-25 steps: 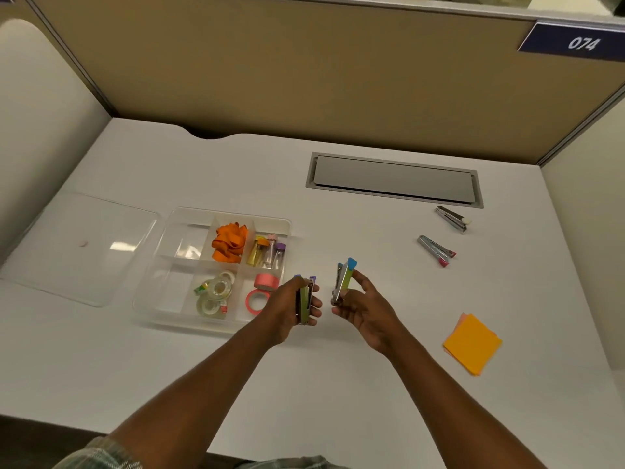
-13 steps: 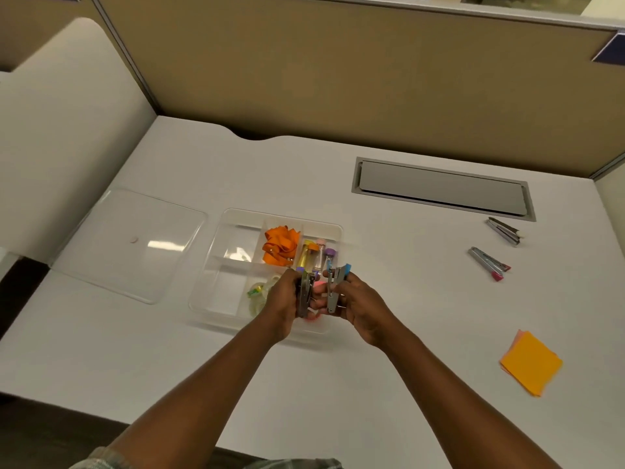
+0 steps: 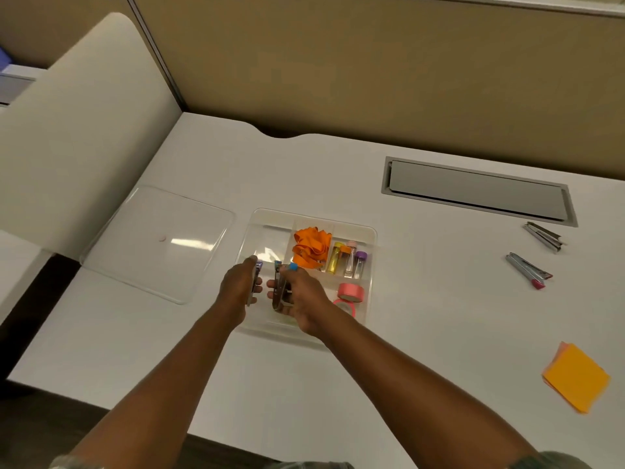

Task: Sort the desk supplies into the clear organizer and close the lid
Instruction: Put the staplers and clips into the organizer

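The left hand (image 3: 240,287) is gripping a purple-tipped stapler (image 3: 258,266). The right hand (image 3: 302,294) is gripping the blue-tipped staplers (image 3: 280,289), long axes pointing toward 12 o'clock. Both are hovering over the clear organizer (image 3: 371,233), whose empty compartment (image 3: 270,240) is lying at 12 o'clock, nearer the left hand.

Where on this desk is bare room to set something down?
Bare desk between the organizer and the loose staplers, and toward the sticky notes. Crowded: the organizer's right compartments, and its left side under the left hand and right hand.

Both bare forearms reach forward, left grip (image 3: 238,286) clasping a purple-tipped stapler (image 3: 257,268), right grip (image 3: 304,296) a blue-tipped stapler (image 3: 279,292), close together.
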The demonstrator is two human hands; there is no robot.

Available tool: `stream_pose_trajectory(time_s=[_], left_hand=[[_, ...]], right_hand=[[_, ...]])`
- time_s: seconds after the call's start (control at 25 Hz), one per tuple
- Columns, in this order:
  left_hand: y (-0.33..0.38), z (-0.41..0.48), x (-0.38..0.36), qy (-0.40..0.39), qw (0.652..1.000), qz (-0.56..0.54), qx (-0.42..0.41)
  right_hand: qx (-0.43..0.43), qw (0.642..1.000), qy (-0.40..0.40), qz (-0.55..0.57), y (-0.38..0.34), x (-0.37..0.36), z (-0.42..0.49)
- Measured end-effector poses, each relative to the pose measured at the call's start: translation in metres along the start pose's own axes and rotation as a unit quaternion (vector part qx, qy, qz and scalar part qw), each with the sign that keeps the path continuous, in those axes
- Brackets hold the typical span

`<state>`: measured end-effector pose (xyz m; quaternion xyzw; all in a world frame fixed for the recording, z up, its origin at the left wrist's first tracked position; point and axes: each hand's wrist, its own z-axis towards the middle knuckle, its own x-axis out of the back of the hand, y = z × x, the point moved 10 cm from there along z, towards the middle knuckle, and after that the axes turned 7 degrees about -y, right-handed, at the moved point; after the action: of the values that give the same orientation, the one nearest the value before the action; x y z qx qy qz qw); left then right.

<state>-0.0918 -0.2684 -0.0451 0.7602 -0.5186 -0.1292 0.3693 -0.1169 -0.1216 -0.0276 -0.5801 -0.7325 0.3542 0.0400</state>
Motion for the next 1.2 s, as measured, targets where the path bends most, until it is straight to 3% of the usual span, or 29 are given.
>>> stream_pose_trajectory(time_s=[0.24,0.48,0.68,0.88,1.08,1.2], left_hand=[[0.0,0.013,-0.006,-0.001,0.997,0.067,-0.029],[-0.009,0.023,-0.009,0.007,0.994,0.107,0.027],[-0.008,0.022,-0.017,-0.012,0.994,0.109,0.027],[-0.003,0.027,-0.009,0.058,0.983,0.17,-0.025],[0.038,-0.016,-0.017,0.132,0.972,0.161,-0.106],[0.059,-0.037,-0.039,0.133,0.962,0.163,-0.173]], right_hand=[[-0.037,0.999,0.012,0.019,-0.001,-0.026,0.005],[-0.077,0.993,0.013,0.091,0.0,-0.036,0.009],[-0.075,0.995,0.005,0.06,-0.004,-0.043,0.01],[-0.023,0.997,-0.057,0.05,-0.016,-0.042,0.015],[-0.003,1.0,-0.025,0.015,-0.023,-0.005,0.004],[0.038,0.999,-0.02,-0.018,-0.037,0.022,-0.013]])
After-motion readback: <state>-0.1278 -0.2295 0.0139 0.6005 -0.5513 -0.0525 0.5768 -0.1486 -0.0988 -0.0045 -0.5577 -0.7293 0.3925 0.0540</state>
